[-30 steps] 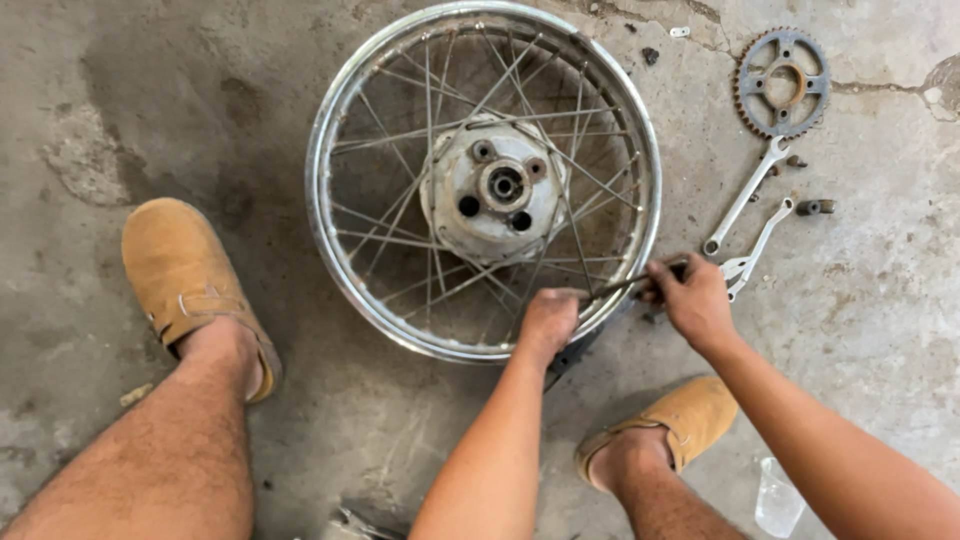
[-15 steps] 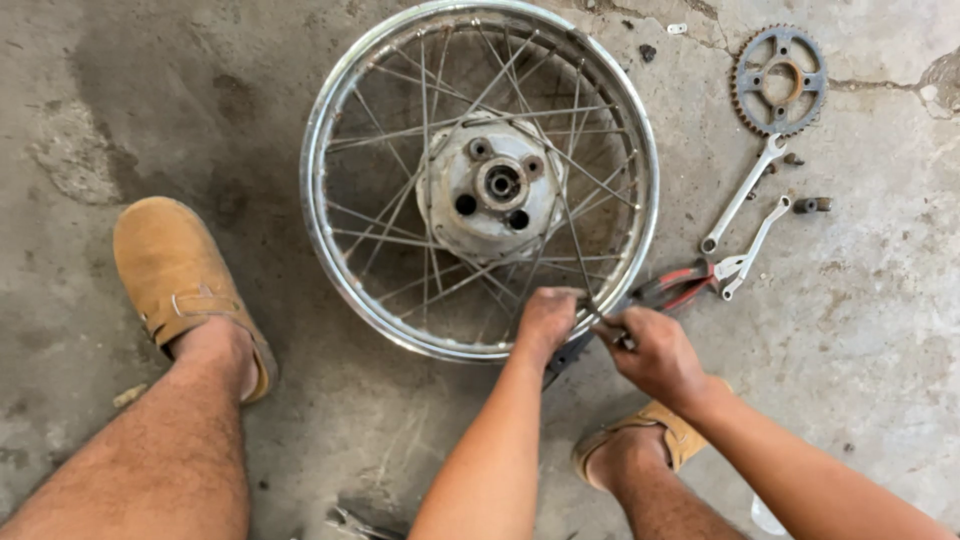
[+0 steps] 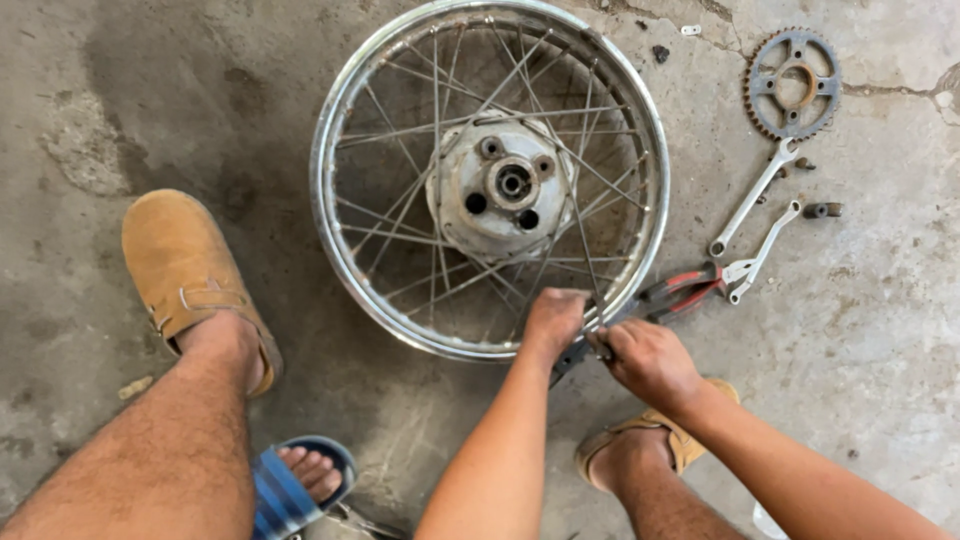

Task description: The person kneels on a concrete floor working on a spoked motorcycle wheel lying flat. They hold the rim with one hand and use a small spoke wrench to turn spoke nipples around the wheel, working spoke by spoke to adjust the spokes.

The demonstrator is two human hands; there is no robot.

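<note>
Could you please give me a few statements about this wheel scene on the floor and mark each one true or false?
1. The spoked wheel lies flat on the concrete floor. True.
2. The left hand rests on the sprocket. False: it is at the wheel's near rim; the sprocket lies apart, at the upper right.
3. The red-handled pliers lie on the floor just right of the wheel. True.
4. The right hand is empty and lifted away from the wheel. False: it grips a dark tool by the rim.

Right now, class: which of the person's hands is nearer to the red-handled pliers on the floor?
The right hand: it sits just below-left of the red-handled pliers. The left hand grips the wheel rim farther to their left.
</note>
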